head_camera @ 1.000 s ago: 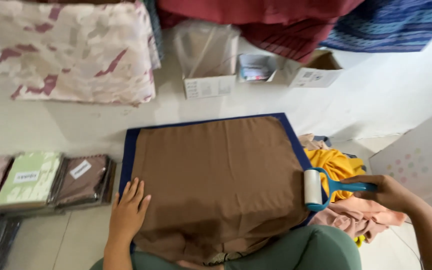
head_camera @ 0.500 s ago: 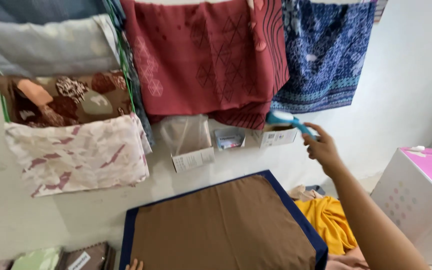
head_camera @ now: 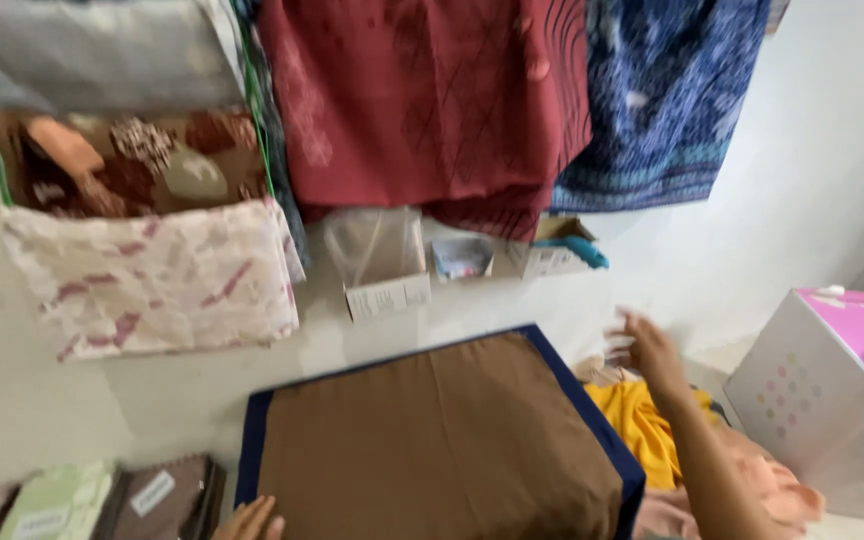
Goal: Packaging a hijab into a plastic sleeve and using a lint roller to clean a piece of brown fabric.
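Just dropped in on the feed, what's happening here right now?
A person sits on the floor over a brown cloth spread flat on a dark blue board. The left hand rests at the cloth's near edge. The right hand is open and empty, blurred in mid-air above a yellow garment. A teal-handled tool lies in a small cardboard box by the wall.
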